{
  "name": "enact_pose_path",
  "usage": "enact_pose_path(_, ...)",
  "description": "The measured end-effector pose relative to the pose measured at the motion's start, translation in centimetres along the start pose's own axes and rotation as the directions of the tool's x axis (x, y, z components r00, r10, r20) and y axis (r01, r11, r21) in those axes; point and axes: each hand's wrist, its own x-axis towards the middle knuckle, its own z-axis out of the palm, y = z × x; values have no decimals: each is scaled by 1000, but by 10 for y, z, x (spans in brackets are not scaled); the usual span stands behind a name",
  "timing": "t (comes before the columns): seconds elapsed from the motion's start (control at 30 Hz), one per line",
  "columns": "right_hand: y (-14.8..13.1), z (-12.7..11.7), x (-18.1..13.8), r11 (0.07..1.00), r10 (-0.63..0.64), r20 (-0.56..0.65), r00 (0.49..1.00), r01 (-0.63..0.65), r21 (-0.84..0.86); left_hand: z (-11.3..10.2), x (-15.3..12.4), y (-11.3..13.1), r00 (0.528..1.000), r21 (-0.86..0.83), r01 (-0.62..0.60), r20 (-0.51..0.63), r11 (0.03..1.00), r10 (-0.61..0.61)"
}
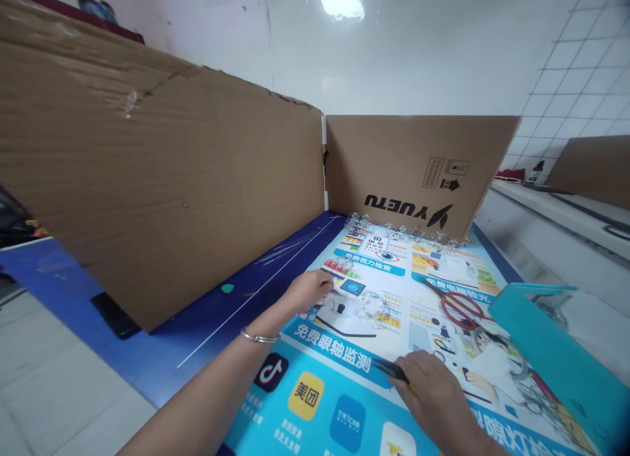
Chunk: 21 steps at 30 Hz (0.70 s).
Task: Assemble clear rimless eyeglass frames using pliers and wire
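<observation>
My right hand (428,390) is wrapped round a pair of pliers (391,368) with dark jaws that point left over the printed poster (339,341). Further forward, my left hand (310,289) is closed near the poster's left side, a bracelet on its wrist. Whatever its fingers hold, if anything, is hidden. Between and beyond the hands lies a loose cluster of thin, clear or silvery wire-like pieces (375,308). Red-handled scissors (462,310) rest to the right, blades towards the back left.
Cardboard panels stand upright at the left (197,180) and at the back (418,167). More wire-like pieces (394,231) line the back panel's foot. A teal case (551,357) lies at the right, near wire coils (536,400). A dark object (115,317) sits at the table's left edge.
</observation>
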Motion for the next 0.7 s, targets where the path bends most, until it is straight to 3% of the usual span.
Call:
enact_pose_path(0.17, 4, 0, -1, 999, 6, -70, 998, -3, 39, -7, 6, -27, 992, -6, 117, 46, 993, -117)
enact_pose_path(0.33, 11, 1, 0, 997, 19, -148, 989, -9, 72, -9, 4, -26, 990, -19, 144, 2, 989, -144)
enact_pose_path(0.53, 11, -6, 5, 959, 190, -87, 978, -166, 229, -6, -2, -4, 994, -49, 63, -85, 997, -67)
enact_pose_path(0.7, 8, -13, 9, 881, 329, -28, 944, -296, 369, 32, -21, 36, 989, -92, -132, 59, 987, 138)
